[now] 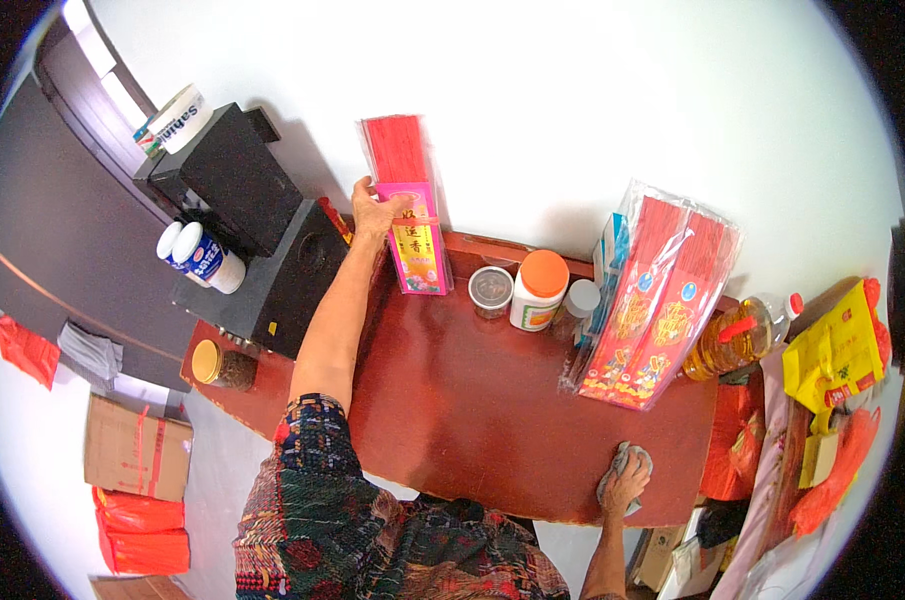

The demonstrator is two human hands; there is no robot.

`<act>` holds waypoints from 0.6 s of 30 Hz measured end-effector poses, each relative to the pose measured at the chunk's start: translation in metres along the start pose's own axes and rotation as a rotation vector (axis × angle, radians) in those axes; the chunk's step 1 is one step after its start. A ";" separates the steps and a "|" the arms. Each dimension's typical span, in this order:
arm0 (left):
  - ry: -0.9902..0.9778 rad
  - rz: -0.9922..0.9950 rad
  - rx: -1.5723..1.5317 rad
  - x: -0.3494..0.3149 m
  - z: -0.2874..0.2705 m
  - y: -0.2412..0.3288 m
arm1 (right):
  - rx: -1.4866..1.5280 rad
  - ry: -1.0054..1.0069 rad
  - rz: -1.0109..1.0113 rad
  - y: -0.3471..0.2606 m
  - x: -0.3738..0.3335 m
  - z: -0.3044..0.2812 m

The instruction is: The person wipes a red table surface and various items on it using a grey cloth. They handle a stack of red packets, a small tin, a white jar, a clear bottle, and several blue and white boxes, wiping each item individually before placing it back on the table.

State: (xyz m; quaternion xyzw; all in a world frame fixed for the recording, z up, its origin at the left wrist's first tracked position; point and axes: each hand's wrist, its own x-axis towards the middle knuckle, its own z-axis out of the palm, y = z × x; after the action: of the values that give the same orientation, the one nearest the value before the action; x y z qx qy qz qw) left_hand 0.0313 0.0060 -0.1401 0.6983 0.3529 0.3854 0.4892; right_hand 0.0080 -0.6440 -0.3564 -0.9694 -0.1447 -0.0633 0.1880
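The red-brown tabletop carries a grey cloth, orange-lidded white jar, two smaller jars, red packets and, apparently, a pink packet.

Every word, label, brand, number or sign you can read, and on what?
I won't copy wording; print stands on:
Pink packet, in left hand: dark characters.
White roll: dark lettering.
Blue canister: white lettering.
Red packs: gold print.
Yellow bag: red print, too small.
White jar: too small.
Cardboard box: blurred.

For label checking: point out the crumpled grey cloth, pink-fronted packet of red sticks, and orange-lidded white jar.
Grey cloth [605, 487]: head view, left edge.
Pink packet [418, 248]: head view, lower front.
White jar [536, 303]: head view, body.
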 end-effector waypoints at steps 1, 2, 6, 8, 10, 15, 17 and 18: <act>0.082 0.005 -0.024 -0.005 -0.001 0.004 | -0.033 -0.048 0.033 -0.003 0.001 -0.002; 0.006 -0.015 -0.060 -0.006 -0.004 0.005 | -0.044 -0.053 0.055 -0.005 0.002 -0.003; -0.188 0.058 -0.208 -0.023 -0.018 0.007 | -0.096 -0.108 0.144 -0.015 0.005 -0.004; -0.231 0.114 -0.361 -0.044 -0.026 0.007 | -0.110 -0.112 0.160 -0.022 0.009 -0.003; -0.217 0.139 -0.346 -0.065 -0.031 0.006 | -0.091 -0.095 0.153 -0.020 0.007 -0.004; -0.108 -0.034 -0.509 -0.157 -0.049 0.019 | -0.061 -0.028 0.253 -0.030 0.006 -0.002; -0.058 -0.155 -0.569 -0.201 -0.052 0.007 | 0.071 0.183 0.273 -0.016 0.002 0.016; -0.008 -0.182 -0.586 -0.225 -0.057 -0.004 | 0.468 0.210 0.331 -0.058 0.012 0.010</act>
State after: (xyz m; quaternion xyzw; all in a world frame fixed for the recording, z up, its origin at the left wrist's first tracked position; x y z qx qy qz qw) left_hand -0.1212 -0.1654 -0.1742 0.4944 0.2861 0.4226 0.7037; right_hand 0.0024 -0.5858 -0.3438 -0.8983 0.0246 -0.0968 0.4279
